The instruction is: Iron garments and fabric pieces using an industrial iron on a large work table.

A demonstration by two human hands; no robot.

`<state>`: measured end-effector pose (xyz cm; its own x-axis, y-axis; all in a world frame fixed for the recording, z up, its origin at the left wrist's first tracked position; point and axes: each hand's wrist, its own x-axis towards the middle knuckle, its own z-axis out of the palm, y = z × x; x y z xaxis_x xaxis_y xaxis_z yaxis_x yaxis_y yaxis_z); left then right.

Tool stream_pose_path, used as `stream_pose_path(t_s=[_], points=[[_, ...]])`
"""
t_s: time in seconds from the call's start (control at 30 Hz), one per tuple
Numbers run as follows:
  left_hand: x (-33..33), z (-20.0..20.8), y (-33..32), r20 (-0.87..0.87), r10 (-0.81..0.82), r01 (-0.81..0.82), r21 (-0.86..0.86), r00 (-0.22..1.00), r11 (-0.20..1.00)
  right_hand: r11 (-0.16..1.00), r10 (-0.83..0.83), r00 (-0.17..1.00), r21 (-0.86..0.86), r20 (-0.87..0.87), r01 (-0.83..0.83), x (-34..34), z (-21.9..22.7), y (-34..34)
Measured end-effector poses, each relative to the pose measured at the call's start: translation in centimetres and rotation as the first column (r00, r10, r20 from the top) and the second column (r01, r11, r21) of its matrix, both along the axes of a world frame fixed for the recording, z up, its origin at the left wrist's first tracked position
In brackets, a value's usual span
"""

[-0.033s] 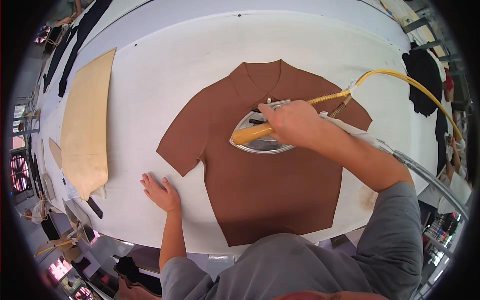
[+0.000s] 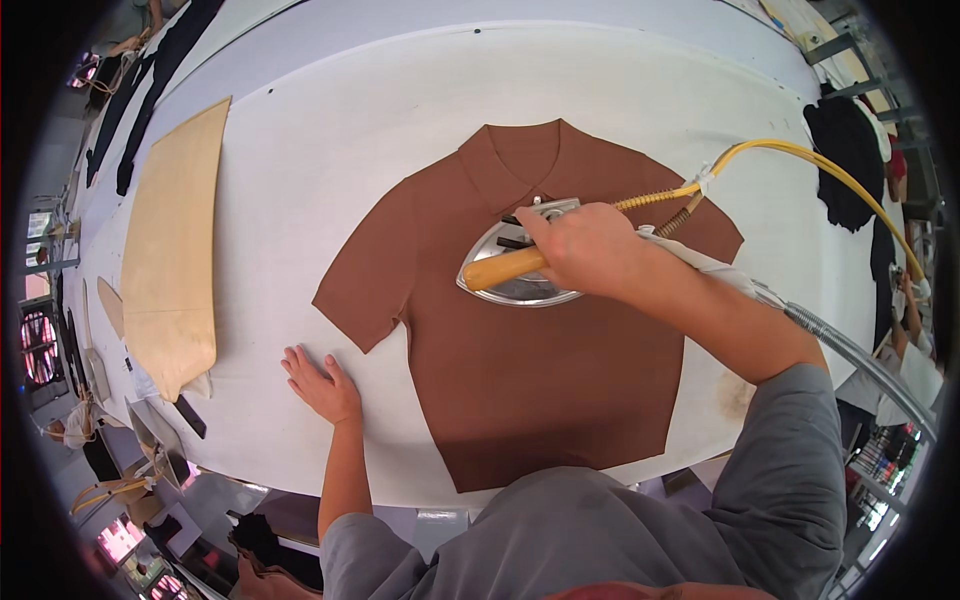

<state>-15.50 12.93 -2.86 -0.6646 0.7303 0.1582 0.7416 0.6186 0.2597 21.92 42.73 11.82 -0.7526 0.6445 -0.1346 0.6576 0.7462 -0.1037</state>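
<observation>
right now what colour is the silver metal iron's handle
The rounded handle is yellowish tan, head view.

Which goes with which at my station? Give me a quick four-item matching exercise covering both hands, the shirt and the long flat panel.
Things
1. Right hand
2. Long flat panel
3. Shirt
4. Left hand

Places, colours, states
A. Brown, spread out on the white table
B. Palm down near a sleeve, holding no tool
C. Gripping the iron
D. Tan, lying left of both hands

Pairs: 1-C, 2-D, 3-A, 4-B
</observation>
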Motion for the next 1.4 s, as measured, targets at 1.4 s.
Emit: stream_pose_path(t_s=[1.4], points=[[0.0,-0.5,-0.1,-0.020,0.019,-0.018,0.056,1.000,0.998,0.987,-0.140,0.990,0.084,-0.010,0.140,-0.8,-1.7,-1.7]])
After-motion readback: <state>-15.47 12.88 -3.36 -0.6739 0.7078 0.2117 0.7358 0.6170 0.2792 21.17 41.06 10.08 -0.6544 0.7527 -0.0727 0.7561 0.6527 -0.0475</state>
